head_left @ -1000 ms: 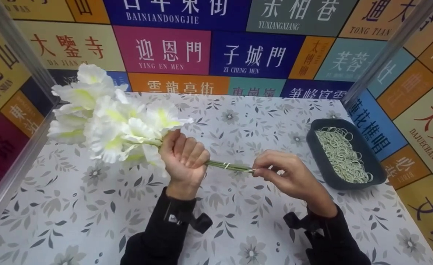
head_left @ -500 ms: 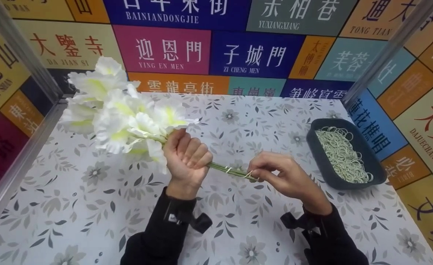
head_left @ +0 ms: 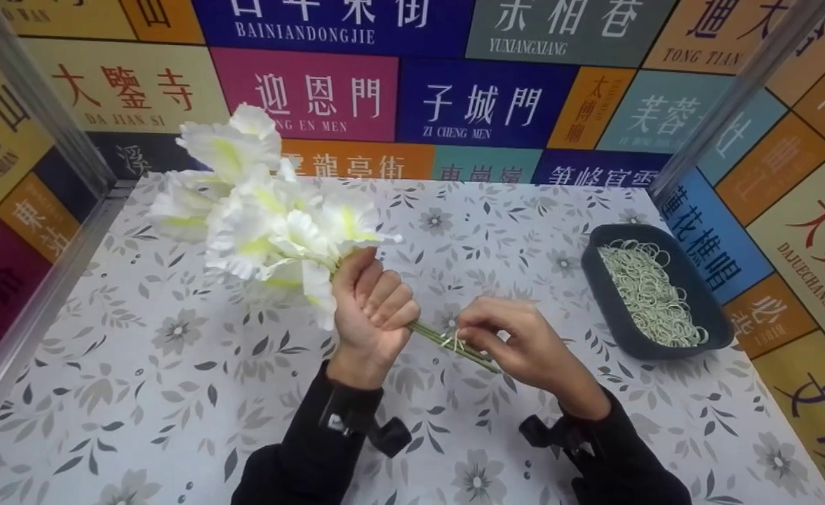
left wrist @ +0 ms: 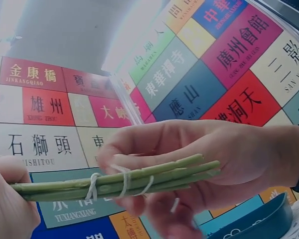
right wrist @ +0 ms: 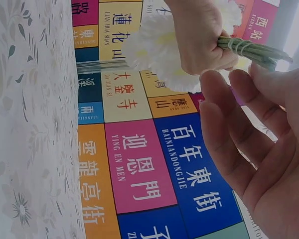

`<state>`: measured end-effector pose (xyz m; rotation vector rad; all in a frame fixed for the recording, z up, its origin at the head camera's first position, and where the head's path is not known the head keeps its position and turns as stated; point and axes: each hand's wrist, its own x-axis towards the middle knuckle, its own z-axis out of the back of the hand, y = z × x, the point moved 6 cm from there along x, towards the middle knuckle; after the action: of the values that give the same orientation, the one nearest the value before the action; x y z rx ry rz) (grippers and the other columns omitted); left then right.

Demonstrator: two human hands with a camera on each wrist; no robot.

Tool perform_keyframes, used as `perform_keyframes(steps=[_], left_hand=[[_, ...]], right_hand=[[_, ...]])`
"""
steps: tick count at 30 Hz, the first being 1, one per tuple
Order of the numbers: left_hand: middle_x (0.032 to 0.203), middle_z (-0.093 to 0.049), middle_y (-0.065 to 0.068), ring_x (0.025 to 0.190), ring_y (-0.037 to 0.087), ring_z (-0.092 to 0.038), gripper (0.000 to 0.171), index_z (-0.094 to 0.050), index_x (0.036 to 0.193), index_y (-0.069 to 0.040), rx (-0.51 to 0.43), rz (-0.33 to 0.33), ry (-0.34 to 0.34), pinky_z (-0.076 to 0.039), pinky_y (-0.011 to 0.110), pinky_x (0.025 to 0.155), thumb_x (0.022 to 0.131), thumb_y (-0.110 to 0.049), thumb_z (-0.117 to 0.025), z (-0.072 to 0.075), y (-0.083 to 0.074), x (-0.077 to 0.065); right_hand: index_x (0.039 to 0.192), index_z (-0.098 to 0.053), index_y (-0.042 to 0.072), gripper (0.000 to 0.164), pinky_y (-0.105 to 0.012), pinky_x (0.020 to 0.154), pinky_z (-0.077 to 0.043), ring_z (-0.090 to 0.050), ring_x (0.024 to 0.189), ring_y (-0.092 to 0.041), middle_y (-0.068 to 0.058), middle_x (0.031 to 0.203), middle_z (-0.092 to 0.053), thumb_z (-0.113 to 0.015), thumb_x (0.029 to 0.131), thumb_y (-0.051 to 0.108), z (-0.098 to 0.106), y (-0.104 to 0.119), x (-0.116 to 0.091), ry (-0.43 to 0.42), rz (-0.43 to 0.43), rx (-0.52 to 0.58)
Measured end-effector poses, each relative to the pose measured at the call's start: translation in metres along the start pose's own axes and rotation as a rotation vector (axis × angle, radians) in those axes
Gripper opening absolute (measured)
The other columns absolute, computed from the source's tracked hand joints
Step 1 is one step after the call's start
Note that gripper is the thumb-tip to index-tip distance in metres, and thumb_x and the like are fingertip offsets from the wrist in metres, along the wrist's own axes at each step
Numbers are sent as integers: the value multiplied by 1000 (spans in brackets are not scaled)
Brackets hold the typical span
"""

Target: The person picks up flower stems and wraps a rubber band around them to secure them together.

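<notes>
White artificial flowers point(head_left: 265, 203) with yellow-green centres spread out above my left hand point(head_left: 377, 312), which grips their green stems point(head_left: 479, 359) in a fist. The stem ends stick out to the right, tilted down. In the left wrist view, pale rubber bands point(left wrist: 93, 186) wrap the bundle in several turns. My right hand point(head_left: 518, 344) is beside the stems, its thumb and index finger pinching a pale rubber band point(left wrist: 124, 180) at the bundle. The right wrist view shows the banded stems point(right wrist: 254, 50) near the right hand's thumb, with the fingertips partly hiding the contact.
A dark grey tub point(head_left: 723, 338) of pale rubber bands point(head_left: 651, 294) stands at the right of the table. The table point(head_left: 174, 414) has a leaf-and-flower patterned cover. Panels with coloured signs point(head_left: 307, 91) enclose its back and sides.
The flowers and left hand have shifted right, and the stems tilt down more. The right hand has moved left along the stems from their ends, bringing the rubber band closer to the left fist.
</notes>
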<state>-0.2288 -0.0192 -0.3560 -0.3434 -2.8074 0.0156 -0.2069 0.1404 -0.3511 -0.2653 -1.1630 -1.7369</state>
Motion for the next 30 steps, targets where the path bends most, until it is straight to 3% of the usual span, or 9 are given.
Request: perform_keyframes(steps=[3, 6, 11, 17, 24, 30], left_hand=[[46, -17, -10, 39, 4, -11, 57, -16, 57, -21, 17, 6, -15, -12, 16, 37, 94, -23, -60, 1, 4, -1], [45, -18, -10, 39, 4, -11, 54, -17, 57, -21, 3, -12, -33, -12, 16, 37, 100, -24, -49, 2, 1, 0], [45, -17, -10, 38, 4, -11, 51, -17, 56, -21, -30, -53, -58, -12, 16, 36, 105, -25, -31, 5, -8, 3], [45, -15, -9, 39, 4, -10, 51, -17, 56, -21, -1, -59, -86, -12, 16, 36, 106, -25, -28, 9, -8, 5], [44, -17, -10, 39, 4, -10, 53, -21, 55, -20, 33, -92, -138, -12, 16, 36, 107, -26, -27, 16, -8, 6], [42, -20, -9, 39, 4, -10, 54, -20, 55, -20, 22, -114, -169, -12, 16, 36, 108, -26, -27, 20, -9, 6]], right_hand=[[98, -69, 5, 20, -20, 61, -55, -62, 65, -17, -4, 81, -65, -70, 87, -12, -1, -1, 0, -43, -26, -30], [98, -68, 5, 21, -20, 60, -55, -62, 64, -17, -4, 82, -65, -70, 87, -12, -2, 0, 0, -60, -24, -36], [99, -68, 8, 21, -19, 59, -53, -61, 65, -12, -1, 84, -65, -70, 89, -9, -2, 1, 1, -9, -11, -43], [101, -68, 9, 17, -21, 56, -53, -61, 64, -9, 1, 82, -65, -68, 92, -6, -3, -1, -1, 86, -89, 10], [104, -67, 4, 20, -24, 53, -54, -61, 59, -15, -7, 84, -67, -63, 93, -12, 5, 2, -2, 14, -147, 23], [125, -62, 6, 26, -27, 56, -56, -66, 65, -14, -4, 95, -71, -55, 101, -3, -1, 7, -4, 22, -282, -34]])
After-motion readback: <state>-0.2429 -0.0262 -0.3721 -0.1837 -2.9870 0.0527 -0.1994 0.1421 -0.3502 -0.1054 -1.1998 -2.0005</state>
